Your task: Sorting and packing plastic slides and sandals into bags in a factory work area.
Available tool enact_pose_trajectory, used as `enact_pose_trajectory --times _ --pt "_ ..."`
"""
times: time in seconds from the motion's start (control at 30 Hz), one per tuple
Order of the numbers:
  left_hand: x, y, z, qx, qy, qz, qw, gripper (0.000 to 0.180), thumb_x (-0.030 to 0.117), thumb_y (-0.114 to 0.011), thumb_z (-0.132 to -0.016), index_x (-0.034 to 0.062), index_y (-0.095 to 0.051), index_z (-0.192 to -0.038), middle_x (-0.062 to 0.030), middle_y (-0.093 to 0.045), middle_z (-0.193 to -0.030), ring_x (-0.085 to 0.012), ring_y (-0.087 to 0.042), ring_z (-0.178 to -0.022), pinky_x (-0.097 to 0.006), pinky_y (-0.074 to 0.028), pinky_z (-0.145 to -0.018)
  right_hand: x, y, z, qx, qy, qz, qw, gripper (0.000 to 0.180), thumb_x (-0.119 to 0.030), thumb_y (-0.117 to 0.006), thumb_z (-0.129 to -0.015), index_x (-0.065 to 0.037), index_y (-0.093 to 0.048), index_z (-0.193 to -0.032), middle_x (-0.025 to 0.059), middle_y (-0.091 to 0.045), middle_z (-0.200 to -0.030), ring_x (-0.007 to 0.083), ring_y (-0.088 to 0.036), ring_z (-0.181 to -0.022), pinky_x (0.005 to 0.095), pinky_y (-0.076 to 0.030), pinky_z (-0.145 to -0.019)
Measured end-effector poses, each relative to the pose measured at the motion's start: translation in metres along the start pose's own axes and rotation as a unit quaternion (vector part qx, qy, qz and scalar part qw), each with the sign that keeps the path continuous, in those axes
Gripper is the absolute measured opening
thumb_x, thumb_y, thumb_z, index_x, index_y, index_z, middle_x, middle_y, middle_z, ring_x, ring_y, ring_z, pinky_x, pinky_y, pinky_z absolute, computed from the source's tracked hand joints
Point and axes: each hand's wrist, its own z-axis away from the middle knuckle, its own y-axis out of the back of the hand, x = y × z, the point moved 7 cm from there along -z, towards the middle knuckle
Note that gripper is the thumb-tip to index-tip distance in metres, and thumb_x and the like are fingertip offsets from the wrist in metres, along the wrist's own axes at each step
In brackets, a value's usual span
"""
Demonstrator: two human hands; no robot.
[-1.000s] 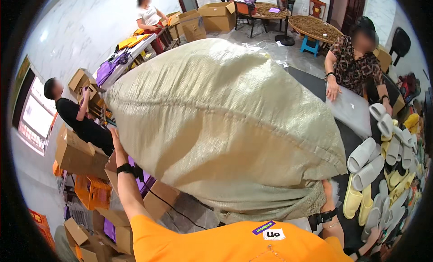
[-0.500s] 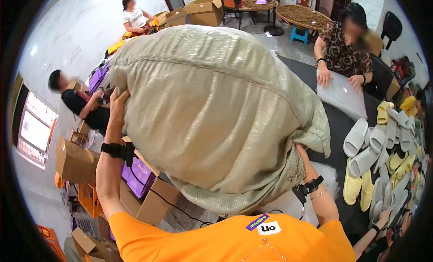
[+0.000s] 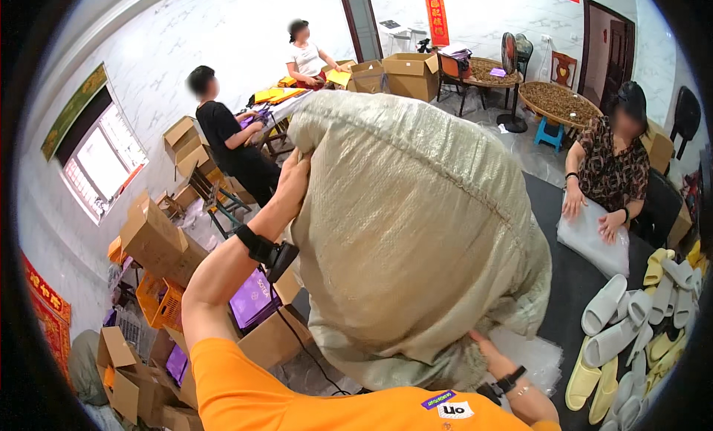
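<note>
A large, full woven sack [image 3: 416, 238], beige-green with a stitched seam across its top, fills the middle of the view in front of my chest. My left hand [image 3: 295, 172] is closed on its upper left corner, with the cloth bunched in the fingers. Low on the right side, my right hand [image 3: 486, 349] grips the sack near its gathered lower edge; its fingertips are hidden in the folds. What the sack contains cannot be seen.
A dark table [image 3: 546, 223] lies beyond the sack, with grey and yellow slippers [image 3: 605, 305] at right. A person there presses on clear plastic bags [image 3: 594, 238]. Two others stand at back left. Cardboard boxes [image 3: 152, 230] and an orange crate [image 3: 160, 301] crowd the left.
The sack has shifted right and tipped more upright, its left corner now held by a bent left arm. My view has turned left and up, showing more of the room.
</note>
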Motion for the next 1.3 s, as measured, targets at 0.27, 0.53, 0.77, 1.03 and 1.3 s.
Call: enact_pose_trajectory --times 0.27,0.53,0.77,1.03,1.3 --pt "0.118 -0.069 0.034 -0.057 -0.069 0.145 0.985 0.040 0.032 -0.052 -0.089 0.0096 -0.048 -0.121 -0.0057 -0.056 -0.112 -0.0190 -0.055 -0.099 -0.035 -0.046 -0.084 -0.030 -0.112 -0.015 -0.075 0.133 0.031 0.988 0.047 -0.033 -0.043 -0.094 -0.002 -0.041 -0.128 0.0050 -0.047 -0.126 0.0177 -0.044 -0.114 0.0295 -0.033 -0.098" --pt "0.157 -0.047 -0.008 0.018 -0.165 0.125 0.978 0.035 0.025 -0.051 -0.091 0.0035 -0.049 -0.119 -0.0086 -0.059 -0.107 -0.0186 -0.060 -0.088 -0.032 -0.052 -0.074 -0.065 -0.094 -0.064 -0.061 0.191 -0.028 0.979 0.042 -0.025 -0.048 -0.091 -0.004 -0.044 -0.126 0.0068 -0.048 -0.127 0.0177 -0.045 -0.116 0.0322 -0.035 -0.100" --pt "-0.018 0.076 -0.102 0.093 -0.014 0.044 0.995 0.041 0.026 -0.043 -0.092 0.0031 -0.041 -0.127 -0.0132 -0.048 -0.124 -0.0251 -0.052 -0.106 -0.036 -0.045 -0.086 -0.013 -0.008 -0.081 -0.049 0.100 -0.209 0.972 0.030 -0.016 -0.056 -0.086 -0.002 -0.055 -0.113 0.0082 -0.058 -0.114 0.0221 -0.057 -0.099 0.0352 -0.047 -0.088" --pt "-0.122 0.261 -0.089 0.141 -0.049 -0.102 0.984 0.046 0.033 -0.049 -0.086 -0.0033 -0.052 -0.115 -0.0192 -0.057 -0.111 -0.0308 -0.056 -0.101 -0.037 -0.044 -0.085 0.023 0.043 -0.080 0.027 0.149 -0.385 0.910 0.020 -0.019 -0.056 -0.083 -0.004 -0.062 -0.094 0.0090 -0.063 -0.098 0.0248 -0.058 -0.092 0.0340 -0.047 -0.081" --pt "-0.205 0.322 -0.052 0.320 0.132 -0.063 0.936 0.042 0.025 -0.048 -0.081 -0.0068 -0.056 -0.107 -0.0202 -0.056 -0.108 -0.0321 -0.055 -0.096 -0.040 -0.044 -0.082 -0.017 0.062 -0.031 0.107 0.224 -0.245 0.937 0.017 -0.018 -0.056 -0.081 -0.005 -0.062 -0.089 0.0101 -0.062 -0.093 0.0260 -0.058 -0.089 0.0347 -0.047 -0.078"
